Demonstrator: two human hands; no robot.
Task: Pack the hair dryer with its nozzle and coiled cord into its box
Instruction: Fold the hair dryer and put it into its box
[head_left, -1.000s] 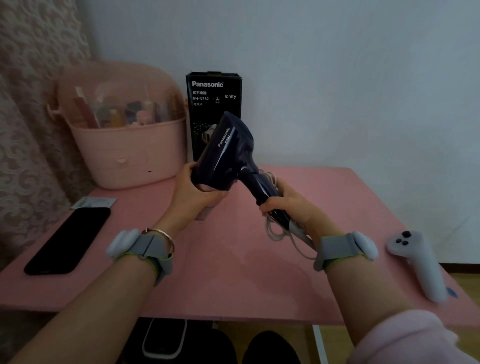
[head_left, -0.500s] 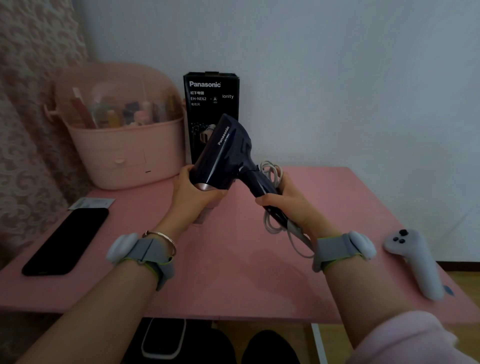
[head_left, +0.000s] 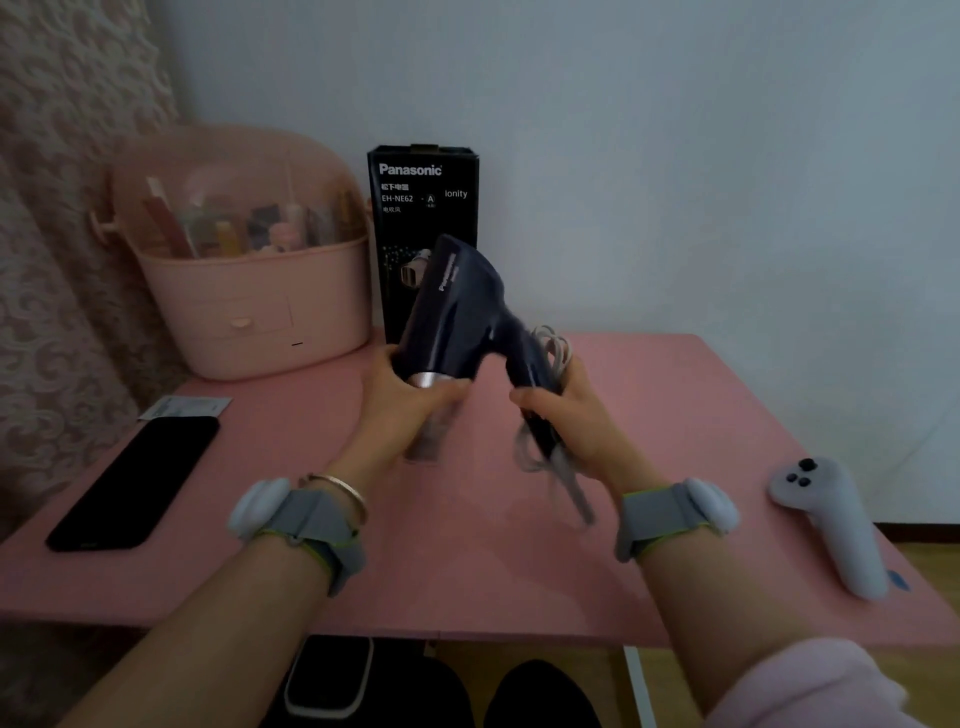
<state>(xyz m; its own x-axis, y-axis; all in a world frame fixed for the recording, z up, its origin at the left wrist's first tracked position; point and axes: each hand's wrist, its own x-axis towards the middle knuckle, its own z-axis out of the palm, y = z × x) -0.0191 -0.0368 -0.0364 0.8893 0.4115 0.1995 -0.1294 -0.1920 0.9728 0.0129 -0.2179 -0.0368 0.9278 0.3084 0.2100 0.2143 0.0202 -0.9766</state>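
A dark blue hair dryer is held in the air above the pink table, its barrel tilted up toward the back. My left hand grips the barrel's lower end, where a metallic ring shows; something blurred hangs below that hand. My right hand is closed around the handle together with the coiled grey cord, whose loops hang below the fist. The black Panasonic box stands upright against the wall, right behind the dryer.
A pink lidded organiser stands at the back left. A black phone and a small packet lie at the left edge. A grey controller lies at the right front edge.
The dryer has dropped slightly and swung a little, with both hands still on it. The cord loops have shifted below my right hand.
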